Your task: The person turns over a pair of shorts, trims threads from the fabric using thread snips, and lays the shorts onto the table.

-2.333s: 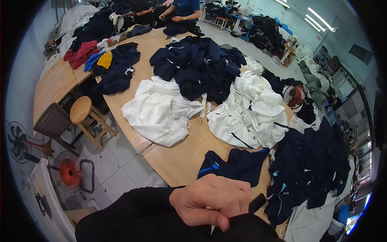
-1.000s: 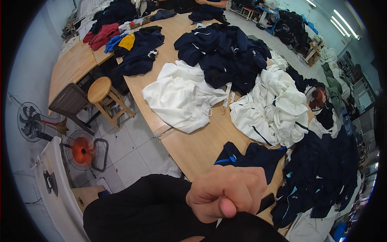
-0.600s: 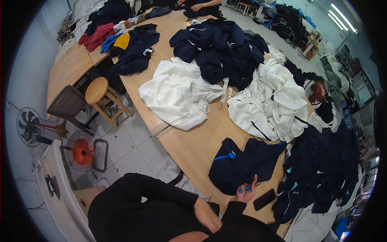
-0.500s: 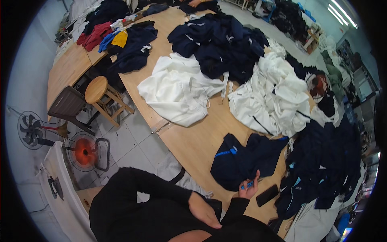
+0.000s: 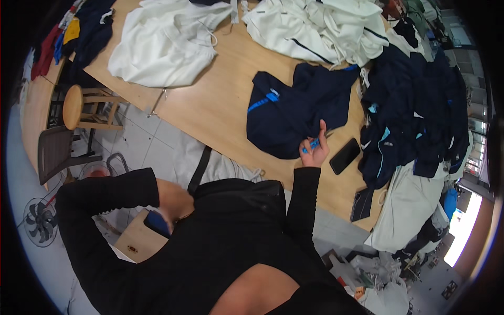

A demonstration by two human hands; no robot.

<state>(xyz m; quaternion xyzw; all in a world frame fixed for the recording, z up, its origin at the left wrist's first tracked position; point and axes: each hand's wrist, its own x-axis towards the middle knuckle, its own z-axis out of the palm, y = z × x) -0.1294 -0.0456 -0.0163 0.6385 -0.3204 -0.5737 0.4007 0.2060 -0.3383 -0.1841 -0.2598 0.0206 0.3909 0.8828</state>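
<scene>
My right hand [image 5: 314, 151] rests at the near edge of a navy garment [image 5: 294, 115] with a bright blue stripe, which lies on the table. Its fingers are curled round a small blue-handled tool [image 5: 311, 146], whose kind is mostly hidden; the index finger points outward. My left hand [image 5: 173, 203] hangs low at my left side, its arm bent at the elbow. A dark blue flat object [image 5: 157, 223] shows right by its fingers, which are too hidden to read. To the right of my right hand lies a black phone [image 5: 345, 156].
White garments [image 5: 163, 44] and a white heap [image 5: 320, 29] cover the table's far side. Navy clothes [image 5: 420, 115] are piled at the right, above pale cloth [image 5: 407, 205]. A wooden stool [image 5: 73, 107], a brown chair [image 5: 55, 152] and a fan [image 5: 40, 223] stand left.
The view has tilted down toward my body. My left hand has moved from in front of my body out to my left side. My right hand stays by the navy garment, holding the blue-handled tool.
</scene>
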